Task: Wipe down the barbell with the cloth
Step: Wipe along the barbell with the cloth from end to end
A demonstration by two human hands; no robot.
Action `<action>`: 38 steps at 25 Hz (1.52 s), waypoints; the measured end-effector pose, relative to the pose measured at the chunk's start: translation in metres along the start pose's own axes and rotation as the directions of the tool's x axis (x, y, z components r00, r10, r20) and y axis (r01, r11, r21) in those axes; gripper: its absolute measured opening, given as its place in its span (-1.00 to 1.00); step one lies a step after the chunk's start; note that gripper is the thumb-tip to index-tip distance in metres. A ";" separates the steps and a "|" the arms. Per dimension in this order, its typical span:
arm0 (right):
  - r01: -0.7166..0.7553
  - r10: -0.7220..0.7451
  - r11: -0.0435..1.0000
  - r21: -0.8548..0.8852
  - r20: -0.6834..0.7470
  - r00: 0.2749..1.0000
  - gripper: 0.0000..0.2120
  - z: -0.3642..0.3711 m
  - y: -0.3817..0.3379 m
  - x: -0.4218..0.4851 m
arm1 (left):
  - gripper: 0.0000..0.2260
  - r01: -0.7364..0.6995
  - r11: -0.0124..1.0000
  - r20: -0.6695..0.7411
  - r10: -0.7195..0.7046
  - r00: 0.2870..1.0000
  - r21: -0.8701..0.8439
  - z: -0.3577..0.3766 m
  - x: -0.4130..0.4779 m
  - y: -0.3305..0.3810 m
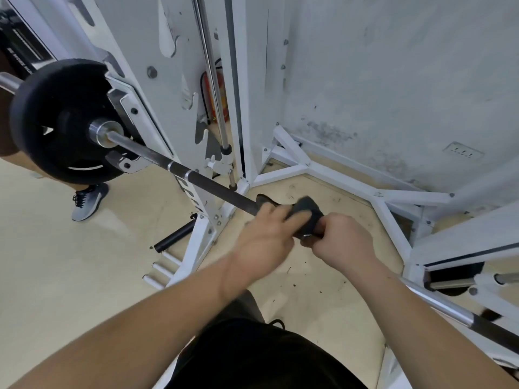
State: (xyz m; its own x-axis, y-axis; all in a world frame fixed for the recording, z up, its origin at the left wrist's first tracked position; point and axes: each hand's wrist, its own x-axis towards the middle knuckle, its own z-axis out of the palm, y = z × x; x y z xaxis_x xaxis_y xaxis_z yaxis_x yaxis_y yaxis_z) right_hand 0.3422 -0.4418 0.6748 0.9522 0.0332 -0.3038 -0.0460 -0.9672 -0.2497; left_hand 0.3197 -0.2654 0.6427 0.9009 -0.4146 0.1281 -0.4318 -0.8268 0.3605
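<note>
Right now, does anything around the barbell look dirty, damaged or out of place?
Yes. Dark specks litter the floor under the cloth, like shed debris, and the wall carries dark blotches low near the corner, like damp.

Even, soft indoor light with faint shadows; wide-angle bending at edges, motion blur on the left hand.
</note>
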 end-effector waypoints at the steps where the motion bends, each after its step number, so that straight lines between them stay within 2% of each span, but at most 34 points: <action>1: 0.007 -0.007 1.000 -0.009 -0.005 1.000 -0.83 0.000 0.000 -0.001 | -0.42 0.061 0.997 -0.004 -0.061 0.998 -0.037 -0.012 0.009 -0.017; 3: 0.013 -0.014 0.999 -0.030 -0.016 1.000 -0.85 0.000 -0.003 -0.002 | -0.46 0.309 0.951 -0.028 -0.309 0.951 -0.009 -0.022 0.021 -0.036; 4: 0.012 -0.012 0.999 -0.036 -0.016 1.000 -0.86 0.000 -0.005 -0.003 | -0.51 0.380 0.924 -0.052 -0.378 0.924 0.040 -0.023 0.021 -0.028; 5: 0.005 -0.005 0.999 -0.040 -0.021 1.000 -0.86 0.000 -0.006 -0.002 | -0.55 0.365 0.929 -0.081 -0.360 0.929 0.062 -0.018 0.019 -0.011; 7: -0.048 0.048 0.999 0.001 -0.025 0.999 -0.86 -0.001 -0.003 -0.003 | -0.53 0.176 0.980 0.017 -0.178 0.984 0.090 0.003 0.005 0.021; 9: -0.097 0.098 0.992 0.084 -0.019 0.995 -0.78 -0.002 0.001 -0.006 | -0.51 0.018 0.997 0.007 -0.019 1.000 0.074 0.005 0.006 0.013; 10: -0.105 0.108 0.989 0.108 -0.021 0.994 -0.75 -0.002 0.002 -0.009 | -0.52 0.015 0.998 0.033 -0.017 0.999 0.065 -0.006 0.013 -0.004; 11: -0.097 0.103 0.987 0.125 -0.039 0.994 -0.76 -0.002 0.002 -0.013 | -0.56 0.077 0.996 0.050 -0.079 0.996 0.049 -0.014 0.020 -0.021; 13: -0.061 0.082 0.983 0.173 -0.116 0.990 -0.75 0.001 0.005 -0.020 | -0.62 0.250 0.962 -0.058 -0.245 0.968 0.107 -0.021 0.020 -0.040; 14: -0.054 0.085 0.978 0.201 -0.147 0.985 -0.74 0.002 0.010 -0.023 | -0.60 0.306 0.944 -0.103 -0.294 0.950 0.122 -0.020 0.015 -0.032; 15: -0.058 0.096 0.973 0.222 -0.165 0.982 -0.76 0.003 0.016 -0.026 | -0.56 0.304 0.945 -0.096 -0.294 0.951 0.122 -0.013 0.009 -0.018; 16: -0.068 0.110 0.969 0.236 -0.173 0.979 -0.78 0.004 0.023 -0.030 | -0.52 0.241 0.966 -0.057 -0.236 0.970 0.092 -0.003 0.001 0.002; 18: -0.081 0.126 0.967 0.242 -0.175 0.977 -0.87 0.004 0.040 -0.038 | -0.48 -0.020 0.999 -0.029 0.021 0.999 0.044 0.009 -0.004 0.023; 19: -0.081 0.123 0.969 0.233 -0.170 0.978 -0.88 0.004 0.048 -0.042 | -0.49 -0.099 0.995 0.002 0.099 0.995 0.006 0.006 0.002 0.020; 20: -0.082 0.119 0.972 0.220 -0.163 0.979 -0.86 0.003 0.057 -0.046 | -0.51 -0.086 0.996 0.031 0.086 0.996 -0.023 0.000 0.011 0.010; 21: -0.081 0.115 0.975 0.206 -0.159 0.981 -0.84 0.003 0.066 -0.051 | -0.54 0.008 1.000 0.023 -0.007 1.000 -0.030 -0.004 0.017 0.000; 23: -0.070 0.105 0.981 0.184 -0.190 0.976 -0.81 0.003 0.082 -0.060 | -0.57 0.250 0.968 -0.094 -0.247 0.964 0.017 -0.003 0.014 -0.007; 24: -0.050 0.089 0.984 0.173 -0.225 0.970 -0.79 0.003 0.089 -0.065 | -0.55 0.327 0.945 -0.135 -0.320 0.938 0.031 0.000 0.007 0.007; 26: -0.003 0.046 0.989 0.147 -0.285 0.957 -0.76 0.001 0.106 -0.076 | -0.49 0.262 0.965 -0.110 -0.261 0.959 -0.005 0.019 -0.001 0.053; 28: 0.039 -0.008 0.994 0.102 -0.289 0.957 -0.76 -0.004 0.129 -0.091 | -0.49 0.061 0.995 -0.013 -0.063 0.998 -0.082 0.034 0.001 0.091; 29: 0.048 -0.031 0.997 0.055 -0.277 0.960 -0.76 -0.006 0.145 -0.098 | -0.50 0.034 0.994 0.036 -0.030 0.999 -0.107 0.034 0.008 0.099; 30: 0.037 -0.036 0.999 -0.002 -0.257 0.966 -0.75 -0.008 0.161 -0.106 | -0.53 0.082 0.990 0.050 -0.076 0.996 -0.117 0.034 0.017 0.100; 31: 0.009 -0.021 0.999 -0.050 -0.239 0.971 -0.75 -0.011 0.178 -0.114 | -0.54 0.192 0.976 0.005 -0.193 0.981 -0.106 0.037 0.025 0.101; 33: -0.059 0.039 0.994 -0.095 -0.209 0.977 -0.74 -0.014 0.206 -0.126 | -0.54 0.441 0.898 -0.114 -0.438 0.892 -0.005 0.044 0.024 0.119; 34: -0.084 0.060 0.990 -0.111 -0.201 0.978 -0.74 -0.016 0.217 -0.132 | -0.53 0.477 0.879 -0.139 -0.471 0.871 0.013 0.053 0.020 0.142; 35: -0.100 0.073 0.986 -0.134 -0.195 0.978 -0.76 -0.018 0.224 -0.135 | -0.51 0.427 0.904 -0.115 -0.426 0.897 -0.022 0.063 0.016 0.167; 37: -0.129 0.100 0.977 -0.170 -0.174 0.980 -0.83 -0.021 0.235 -0.140 | -0.48 0.125 0.981 0.009 -0.125 0.992 -0.146 0.079 0.007 0.210; 38: -0.143 0.114 0.975 -0.170 -0.171 0.979 -0.87 -0.021 0.238 -0.141 | -0.48 -0.009 0.983 0.068 0.022 0.997 -0.182 0.083 0.008 0.215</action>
State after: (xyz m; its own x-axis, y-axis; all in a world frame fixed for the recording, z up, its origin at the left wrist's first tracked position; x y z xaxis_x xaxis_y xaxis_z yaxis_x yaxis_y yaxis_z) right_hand 0.2031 -0.6821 0.6778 0.9784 -0.1206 -0.1680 -0.1296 -0.9906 -0.0437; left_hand 0.2308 -0.4781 0.6443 0.8864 -0.4572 0.0731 -0.4247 -0.7400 0.5215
